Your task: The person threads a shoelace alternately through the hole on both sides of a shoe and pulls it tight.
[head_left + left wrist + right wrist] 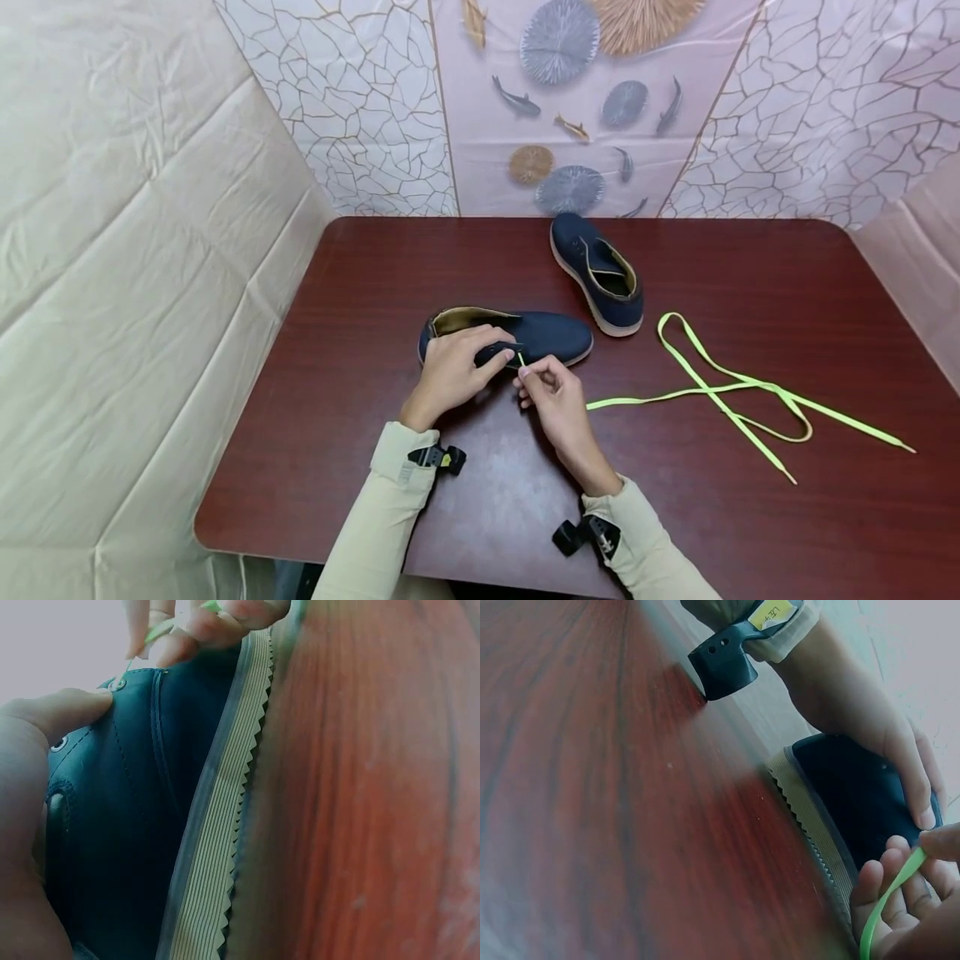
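Observation:
A navy shoe (555, 332) lies on the table with its toe to the right. My left hand (453, 367) grips its lacing flap, thumb beside a metal eyelet (117, 685). My right hand (555, 404) pinches a yellow-green shoelace (891, 896) between thumb and fingers, right by that flap. A thin part of the lace runs to the eyelet in the left wrist view. More of the lace trails across the right palm. Its tip at the eyelet is too small to make out.
The matching navy shoe (618, 312) stands behind, angled, with no lace in it. To the right, loops of yellow-green lace (705, 350) cross each other on the brown table (360, 333). A patterned cloth (480, 175) hangs behind the table's back edge.

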`<state>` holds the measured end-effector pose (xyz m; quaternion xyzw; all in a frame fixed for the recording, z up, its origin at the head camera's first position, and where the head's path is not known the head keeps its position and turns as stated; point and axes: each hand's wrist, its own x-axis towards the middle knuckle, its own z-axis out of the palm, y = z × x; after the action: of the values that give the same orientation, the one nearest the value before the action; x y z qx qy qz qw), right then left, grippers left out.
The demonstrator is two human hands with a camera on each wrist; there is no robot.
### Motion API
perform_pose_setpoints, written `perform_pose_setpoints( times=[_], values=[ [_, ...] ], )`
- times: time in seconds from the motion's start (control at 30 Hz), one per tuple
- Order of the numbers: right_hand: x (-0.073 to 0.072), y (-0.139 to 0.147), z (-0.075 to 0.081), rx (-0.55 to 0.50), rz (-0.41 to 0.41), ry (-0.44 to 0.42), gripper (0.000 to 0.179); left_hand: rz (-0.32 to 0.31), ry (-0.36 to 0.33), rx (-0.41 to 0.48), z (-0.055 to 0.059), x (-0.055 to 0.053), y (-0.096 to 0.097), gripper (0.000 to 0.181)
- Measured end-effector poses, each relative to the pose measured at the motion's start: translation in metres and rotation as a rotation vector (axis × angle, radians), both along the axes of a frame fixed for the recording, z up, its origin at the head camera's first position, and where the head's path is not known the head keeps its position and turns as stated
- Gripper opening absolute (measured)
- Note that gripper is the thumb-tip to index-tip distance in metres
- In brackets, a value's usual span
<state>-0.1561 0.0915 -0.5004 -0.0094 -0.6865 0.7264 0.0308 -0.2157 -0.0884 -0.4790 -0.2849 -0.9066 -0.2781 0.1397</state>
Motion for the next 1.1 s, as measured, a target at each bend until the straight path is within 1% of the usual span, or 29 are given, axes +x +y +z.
perform_pose_setpoints(
  times=[0.23,0.33,0.4,0.47,0.5,0.57,0.63,0.7,0.8,0.87,0.93,1.0,1.1],
  values=[
    [0.000,0.001,0.007,-0.048,-0.009,-0.048,0.017,-0.022,0.017,0.028,0.004,-0.002,0.002,0.013],
    [0.000,0.000,0.009,-0.094,-0.016,-0.065,0.017,-0.036,0.010,0.049,0.006,-0.001,0.002,0.011],
    [-0.001,-0.002,0.009,-0.127,-0.022,-0.079,0.016,-0.041,-0.009,0.068,0.008,0.000,0.001,0.011],
    [-0.002,-0.003,0.008,-0.161,-0.031,-0.083,0.015,-0.031,-0.049,0.089,0.011,0.000,0.001,0.016],
    [-0.003,-0.003,0.008,-0.172,-0.037,-0.082,0.016,-0.017,-0.078,0.102,0.013,-0.001,0.001,0.021],
    [-0.005,-0.004,0.007,-0.186,-0.058,-0.078,0.016,0.001,-0.160,0.120,0.018,-0.004,0.002,0.032],
    [-0.006,-0.004,0.006,-0.187,-0.079,-0.068,0.016,0.004,-0.275,0.141,0.026,-0.008,0.002,0.036],
    [-0.007,-0.004,0.006,-0.186,-0.095,-0.063,0.016,-0.029,-0.413,0.165,0.036,-0.015,0.003,0.031],
    [-0.007,-0.003,0.005,-0.179,-0.102,-0.067,0.018,-0.112,-0.629,0.186,0.051,-0.026,0.001,0.018],
    [-0.006,-0.004,0.004,-0.171,-0.102,-0.070,0.021,-0.171,-0.745,0.189,0.058,-0.033,0.001,0.018],
    [-0.004,-0.004,0.004,-0.167,-0.098,-0.072,0.022,-0.210,-0.822,0.176,0.063,-0.038,0.000,0.020],
    [-0.003,-0.005,0.003,-0.169,-0.087,-0.070,0.022,-0.230,-0.869,0.177,0.065,-0.041,0.000,0.020],
    [-0.002,-0.007,0.002,-0.175,-0.074,-0.067,0.021,-0.211,-0.903,0.176,0.064,-0.042,0.000,0.018]
  ],
)
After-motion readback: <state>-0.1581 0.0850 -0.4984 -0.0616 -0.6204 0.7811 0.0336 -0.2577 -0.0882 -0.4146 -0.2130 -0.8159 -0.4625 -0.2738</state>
